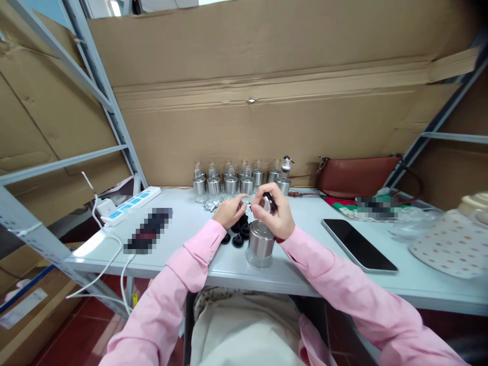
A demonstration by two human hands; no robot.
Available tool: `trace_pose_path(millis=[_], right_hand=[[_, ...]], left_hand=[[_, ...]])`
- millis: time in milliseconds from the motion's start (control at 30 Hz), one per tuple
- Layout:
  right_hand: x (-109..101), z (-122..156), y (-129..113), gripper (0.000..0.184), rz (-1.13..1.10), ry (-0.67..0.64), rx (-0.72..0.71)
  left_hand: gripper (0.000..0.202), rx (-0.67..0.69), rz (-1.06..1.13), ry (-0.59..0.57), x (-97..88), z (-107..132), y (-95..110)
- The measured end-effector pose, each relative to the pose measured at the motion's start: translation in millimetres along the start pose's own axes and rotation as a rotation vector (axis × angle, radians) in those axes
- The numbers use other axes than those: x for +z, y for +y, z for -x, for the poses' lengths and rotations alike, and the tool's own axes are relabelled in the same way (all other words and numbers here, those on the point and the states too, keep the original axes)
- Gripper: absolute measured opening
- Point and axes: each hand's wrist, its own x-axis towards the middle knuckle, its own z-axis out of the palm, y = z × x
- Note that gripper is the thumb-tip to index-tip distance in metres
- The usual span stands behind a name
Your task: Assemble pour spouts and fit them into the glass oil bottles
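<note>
While the right hand (279, 212) grips its top, the bottle (261, 241) (metal-sleeved) stands upright.

Angled both arms (190, 269) forward and inward. Held the left hand (230, 212) with fingers (238, 200) pointing inward, just beside the right hand (282, 216); curled the latter's fingers toward its thumb (262, 213).

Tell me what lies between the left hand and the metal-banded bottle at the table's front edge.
In the head view, a cluster of round black parts lies on the table between the left hand and the bottle.
</note>
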Motion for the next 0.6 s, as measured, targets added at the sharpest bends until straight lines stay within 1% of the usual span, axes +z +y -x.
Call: trace_pose_path(millis=[100, 133, 200, 300, 367, 467, 533, 600], right_hand=[[-8.1, 10.9, 2.7, 0.048, 0.169, -0.063, -0.05], [-11.4, 15.3, 2.6, 0.053, 0.229, -0.072, -0.04], [-17.7, 23.2, 0.7, 0.057, 0.309, -0.053, 0.004], [-26.0, 25.2, -3.4, 0.057, 0.315, 0.032, 0.034], [-32.2, 15.7, -3.5, 0.058, 0.337, 0.129, 0.003], [-43.4, -12.8, 7.1, 0.057, 0.457, 0.258, -0.051], [-50.7, -35.1, 23.1, 0.05, 0.544, 0.274, -0.046], [-56.5, -54.7, 45.2, 0.042, 0.608, 0.266, -0.011]], left_hand=[[0.034, -0.003, 0.023, 0.002, -0.6, -0.3, 0.1], [0.035, -0.003, 0.028, 0.006, -0.3, -0.4, -0.2], [0.035, 0.0, 0.032, 0.011, 1.0, -0.5, -1.4], [0.035, -0.001, 0.035, 0.017, 2.8, -0.3, -2.8], [0.035, -0.007, 0.042, 0.021, 3.1, -0.1, -3.0], [0.036, -0.017, 0.049, 0.023, 2.4, 0.2, -2.6], [0.037, -0.016, 0.052, 0.021, 2.0, 0.3, -2.8], [0.037, -0.011, 0.06, 0.019, 2.0, 0.3, -3.7]])
